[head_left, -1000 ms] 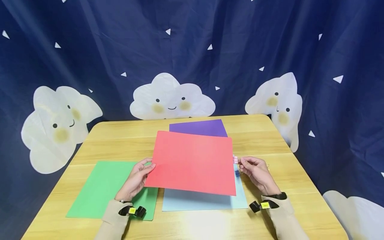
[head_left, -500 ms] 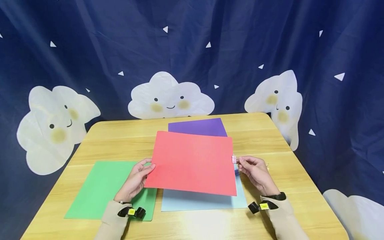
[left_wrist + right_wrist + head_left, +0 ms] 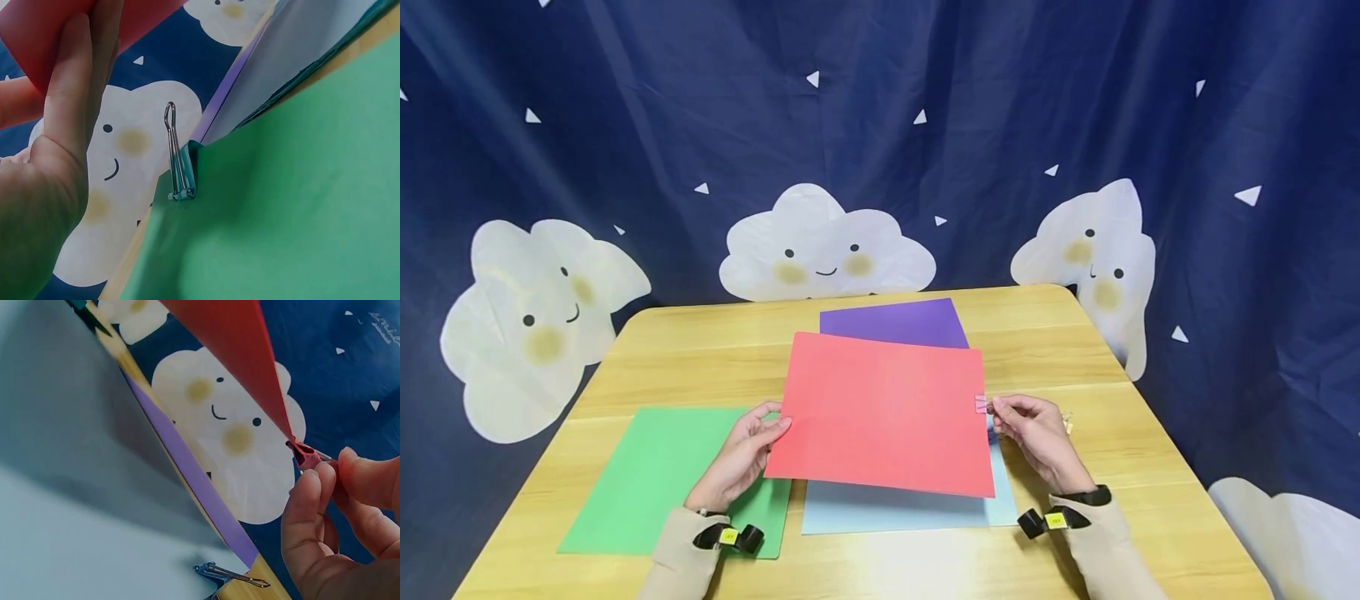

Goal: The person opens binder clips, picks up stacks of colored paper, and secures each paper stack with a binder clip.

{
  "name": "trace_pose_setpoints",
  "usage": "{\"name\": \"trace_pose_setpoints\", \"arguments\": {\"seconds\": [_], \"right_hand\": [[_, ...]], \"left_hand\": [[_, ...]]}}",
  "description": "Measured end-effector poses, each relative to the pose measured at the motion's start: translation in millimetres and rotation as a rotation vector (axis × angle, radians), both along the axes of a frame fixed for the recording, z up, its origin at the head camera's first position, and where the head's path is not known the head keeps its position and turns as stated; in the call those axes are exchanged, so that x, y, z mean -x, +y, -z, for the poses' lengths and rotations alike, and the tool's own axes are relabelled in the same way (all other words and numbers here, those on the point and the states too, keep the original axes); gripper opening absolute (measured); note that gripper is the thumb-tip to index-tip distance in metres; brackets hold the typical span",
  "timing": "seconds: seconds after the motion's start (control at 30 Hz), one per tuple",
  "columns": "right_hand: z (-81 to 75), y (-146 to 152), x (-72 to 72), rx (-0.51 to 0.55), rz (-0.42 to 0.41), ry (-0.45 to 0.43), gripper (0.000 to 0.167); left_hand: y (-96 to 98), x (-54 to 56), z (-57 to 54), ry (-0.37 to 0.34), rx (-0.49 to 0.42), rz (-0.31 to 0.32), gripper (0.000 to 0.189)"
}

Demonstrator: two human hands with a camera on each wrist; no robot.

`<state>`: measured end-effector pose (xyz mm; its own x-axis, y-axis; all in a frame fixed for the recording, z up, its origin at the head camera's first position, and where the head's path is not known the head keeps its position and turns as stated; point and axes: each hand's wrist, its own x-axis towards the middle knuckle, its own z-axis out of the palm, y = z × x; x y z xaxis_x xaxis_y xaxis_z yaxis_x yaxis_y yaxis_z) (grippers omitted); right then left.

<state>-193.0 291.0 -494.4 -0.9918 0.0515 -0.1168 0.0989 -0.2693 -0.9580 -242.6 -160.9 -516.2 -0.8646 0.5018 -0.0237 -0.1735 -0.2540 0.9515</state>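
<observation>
- Two bare hands are seen at work over a pale wood-grain table (image 3: 1037, 333); a red rectangular paper sheet (image 3: 887, 417) is held up between them, above a light blue rectangular paper sheet (image 3: 895, 510).
- Grip, left: the red sheet's left edge is held by the left hand (image 3: 741, 454), thumb on the upper face.
- Grip, right: a small pink binder clip (image 3: 981, 404) is pinched between thumb and fingers by the right hand (image 3: 1041, 437). The clip is set at the red sheet's right edge; how firmly the paper is bitten cannot be told.
- Done, by appearances: clips are already seated on the light blue sheet and on a green rectangular paper sheet (image 3: 640, 483).
- Left, by appearances: the pink clip is not yet let go. No clip is seen on a purple rectangular paper sheet (image 3: 891, 321), though much of it is covered.
- Left wrist view: a green binder clip (image 3: 189, 169) with silver wire handles is shown on the green sheet's edge; it is not made out in the head view.
- Right wrist view: a blue binder clip (image 3: 209, 571) is shown with its wire handles; only a blue patch is given by the head view.
- Head view only: a small gold-coloured object (image 3: 1067, 422) is glimpsed beyond the right hand, too small to be identified.
</observation>
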Motion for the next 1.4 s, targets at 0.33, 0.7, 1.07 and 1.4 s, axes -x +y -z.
{"name": "trace_pose_setpoints", "arguments": {"seconds": [0.33,0.7,1.07,1.4], "right_hand": [[0.6,1,3.1,-0.029,-0.112,-0.008,0.038],[14.3,3,-2.8,0.085,-0.498,0.073,0.028],[11.0,0,0.0,0.216,-0.635,0.096,0.032],[15.6,-5,-1.8,0.139,-0.589,0.106,0.038]], "left_hand": [[0.0,-0.8,-0.4,-0.036,-0.021,-0.034,0.016],[1.7,-0.8,0.7,-0.015,-0.008,-0.078,0.017],[0.6,-0.4,2.7,0.023,-0.039,-0.039,0.017],[1.9,-0.5,6.6,0.011,0.029,-0.056,0.021]]}}
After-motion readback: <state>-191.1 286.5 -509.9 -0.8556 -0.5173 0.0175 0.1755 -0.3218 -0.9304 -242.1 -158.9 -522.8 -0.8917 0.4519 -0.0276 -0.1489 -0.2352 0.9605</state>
